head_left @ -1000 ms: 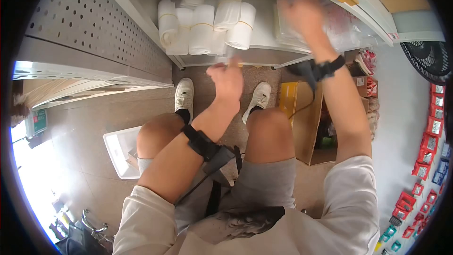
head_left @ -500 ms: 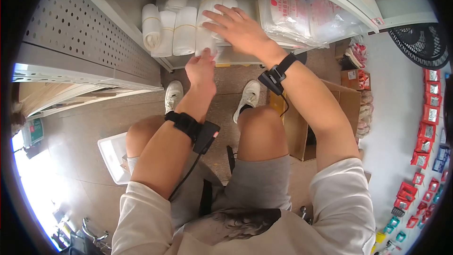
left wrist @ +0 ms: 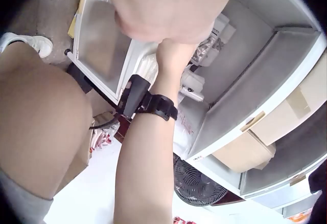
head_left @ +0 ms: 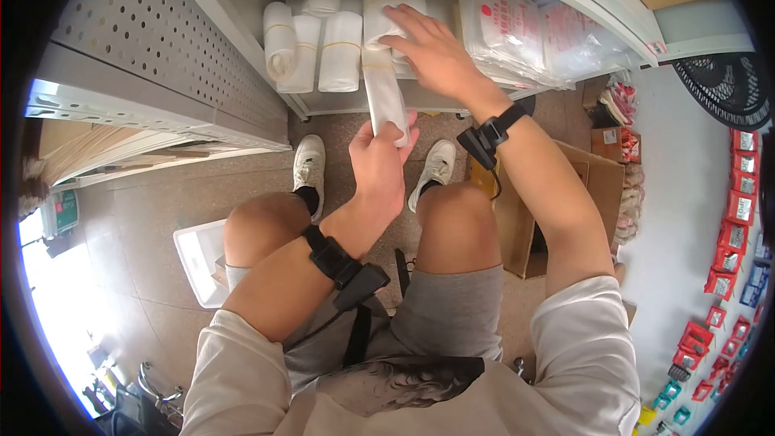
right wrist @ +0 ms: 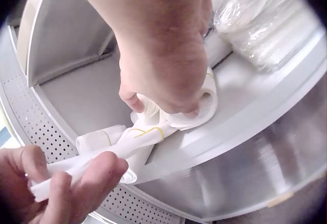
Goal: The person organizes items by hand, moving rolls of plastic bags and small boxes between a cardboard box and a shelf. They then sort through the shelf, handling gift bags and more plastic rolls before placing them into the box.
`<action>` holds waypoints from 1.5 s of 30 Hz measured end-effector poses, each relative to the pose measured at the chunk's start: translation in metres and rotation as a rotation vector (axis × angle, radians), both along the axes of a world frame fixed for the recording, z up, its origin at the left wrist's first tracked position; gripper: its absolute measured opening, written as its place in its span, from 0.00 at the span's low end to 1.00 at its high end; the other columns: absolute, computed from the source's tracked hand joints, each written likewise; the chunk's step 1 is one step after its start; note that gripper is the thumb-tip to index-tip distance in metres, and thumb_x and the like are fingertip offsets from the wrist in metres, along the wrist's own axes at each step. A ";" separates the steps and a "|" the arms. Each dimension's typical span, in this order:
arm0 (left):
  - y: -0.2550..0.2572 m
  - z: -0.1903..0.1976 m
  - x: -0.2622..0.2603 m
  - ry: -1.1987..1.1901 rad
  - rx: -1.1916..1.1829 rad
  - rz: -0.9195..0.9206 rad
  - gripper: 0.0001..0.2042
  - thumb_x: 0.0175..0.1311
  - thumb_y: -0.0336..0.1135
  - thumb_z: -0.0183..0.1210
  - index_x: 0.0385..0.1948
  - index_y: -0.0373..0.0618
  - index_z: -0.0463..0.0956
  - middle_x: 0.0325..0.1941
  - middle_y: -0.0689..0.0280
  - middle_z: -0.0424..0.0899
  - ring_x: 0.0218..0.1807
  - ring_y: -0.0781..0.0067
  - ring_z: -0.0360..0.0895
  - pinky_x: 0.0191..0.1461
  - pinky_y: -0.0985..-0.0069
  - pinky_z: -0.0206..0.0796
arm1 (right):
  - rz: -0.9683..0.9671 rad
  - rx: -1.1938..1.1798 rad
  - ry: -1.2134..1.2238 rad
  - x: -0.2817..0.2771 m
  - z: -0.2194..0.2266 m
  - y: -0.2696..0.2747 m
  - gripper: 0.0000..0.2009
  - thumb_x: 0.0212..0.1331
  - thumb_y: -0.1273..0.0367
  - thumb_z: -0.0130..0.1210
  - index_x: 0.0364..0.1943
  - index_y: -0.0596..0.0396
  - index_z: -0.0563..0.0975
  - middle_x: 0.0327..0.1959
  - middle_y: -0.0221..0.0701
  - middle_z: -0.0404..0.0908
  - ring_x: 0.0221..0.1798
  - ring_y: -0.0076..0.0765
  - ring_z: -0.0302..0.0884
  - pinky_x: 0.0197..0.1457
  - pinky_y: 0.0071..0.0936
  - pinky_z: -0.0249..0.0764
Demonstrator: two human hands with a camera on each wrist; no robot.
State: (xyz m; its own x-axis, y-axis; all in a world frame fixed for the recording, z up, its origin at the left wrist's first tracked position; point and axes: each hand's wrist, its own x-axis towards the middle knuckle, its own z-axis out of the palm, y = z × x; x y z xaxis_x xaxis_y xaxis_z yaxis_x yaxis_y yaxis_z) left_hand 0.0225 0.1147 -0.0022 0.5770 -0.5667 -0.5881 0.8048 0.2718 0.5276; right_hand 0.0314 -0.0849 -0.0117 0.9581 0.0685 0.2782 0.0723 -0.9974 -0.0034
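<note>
A white roll (head_left: 385, 97) with a yellow band sticks out over the shelf's front edge, and my left hand (head_left: 378, 168) pinches its near end between thumb and fingers. The right wrist view shows the left hand (right wrist: 66, 183) gripping that flattened end. My right hand (head_left: 444, 60) lies over another white roll (head_left: 382, 10) just behind, its fingers bent onto it. In the right wrist view the right hand (right wrist: 163, 75) covers part of the rolls (right wrist: 207, 104). More banded rolls (head_left: 341, 52) stand to the left.
Clear packs with red print (head_left: 504, 24) lie on the shelf's right side. A perforated metal panel (head_left: 153, 40) is at the left. Below are a cardboard box (head_left: 585, 194), a white tray (head_left: 198, 262) and shoes (head_left: 309, 165). A black fan (head_left: 722, 89) hangs at the right.
My left hand has closed on a banded roll and drawn it toward me, past the shelf edge. The right hand, earlier over the clear packs, has come left onto the rolls.
</note>
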 end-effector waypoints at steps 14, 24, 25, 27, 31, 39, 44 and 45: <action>0.053 0.036 -0.050 0.077 -0.088 -0.292 0.17 0.61 0.20 0.46 0.52 0.34 0.69 0.57 0.57 0.77 0.57 0.59 0.79 0.55 0.71 0.76 | -0.519 1.999 0.324 -0.049 0.050 0.028 0.15 0.63 0.65 0.60 0.50 0.58 0.75 0.43 0.34 0.83 0.43 0.31 0.84 0.46 0.29 0.82; 0.015 0.025 -0.016 0.164 -0.187 -0.325 0.10 0.65 0.26 0.53 0.44 0.45 0.63 0.55 0.52 0.75 0.56 0.59 0.78 0.58 0.67 0.72 | -0.632 1.435 -0.394 -0.063 0.092 -0.109 0.17 0.63 0.72 0.58 0.55 0.57 0.71 0.48 0.32 0.80 0.47 0.33 0.81 0.50 0.31 0.82; 0.013 0.024 -0.017 0.160 -0.162 -0.377 0.11 0.65 0.26 0.54 0.44 0.45 0.62 0.56 0.53 0.75 0.56 0.59 0.78 0.58 0.67 0.71 | -0.500 1.503 -0.499 -0.060 0.083 -0.130 0.17 0.64 0.73 0.57 0.56 0.58 0.70 0.51 0.33 0.79 0.51 0.33 0.79 0.53 0.33 0.80; 0.011 0.021 -0.022 0.166 -0.143 -0.413 0.11 0.65 0.27 0.54 0.45 0.45 0.62 0.56 0.53 0.75 0.56 0.59 0.78 0.59 0.67 0.70 | -0.525 1.518 -0.620 -0.044 0.078 -0.145 0.16 0.64 0.74 0.55 0.56 0.57 0.70 0.53 0.33 0.77 0.54 0.33 0.77 0.57 0.34 0.78; 0.011 0.020 -0.026 0.142 -0.094 -0.482 0.14 0.65 0.29 0.56 0.46 0.45 0.61 0.55 0.55 0.76 0.56 0.61 0.78 0.60 0.67 0.70 | -0.517 0.027 -0.448 -0.060 -0.010 -0.302 0.16 0.65 0.76 0.53 0.56 0.52 0.71 0.55 0.32 0.76 0.55 0.33 0.76 0.61 0.35 0.75; 0.011 0.020 -0.019 0.130 -0.091 -0.487 0.15 0.65 0.30 0.57 0.47 0.44 0.61 0.53 0.56 0.76 0.55 0.61 0.79 0.59 0.67 0.70 | -0.866 -0.023 -0.170 -0.059 0.039 -0.260 0.19 0.63 0.62 0.57 0.57 0.50 0.74 0.59 0.35 0.75 0.61 0.41 0.72 0.64 0.38 0.69; 0.010 0.019 -0.022 0.128 -0.072 -0.512 0.15 0.65 0.30 0.56 0.48 0.44 0.61 0.54 0.56 0.76 0.54 0.61 0.79 0.58 0.67 0.71 | -0.951 0.028 -0.100 -0.040 0.045 -0.235 0.17 0.63 0.68 0.58 0.55 0.52 0.73 0.52 0.34 0.78 0.55 0.36 0.76 0.60 0.32 0.74; 0.010 0.018 -0.024 0.124 -0.064 -0.521 0.14 0.65 0.30 0.56 0.48 0.44 0.61 0.54 0.56 0.76 0.53 0.61 0.79 0.57 0.67 0.71 | -0.953 0.030 -0.099 -0.040 0.033 -0.251 0.17 0.63 0.68 0.58 0.55 0.52 0.73 0.52 0.34 0.78 0.55 0.36 0.76 0.60 0.32 0.74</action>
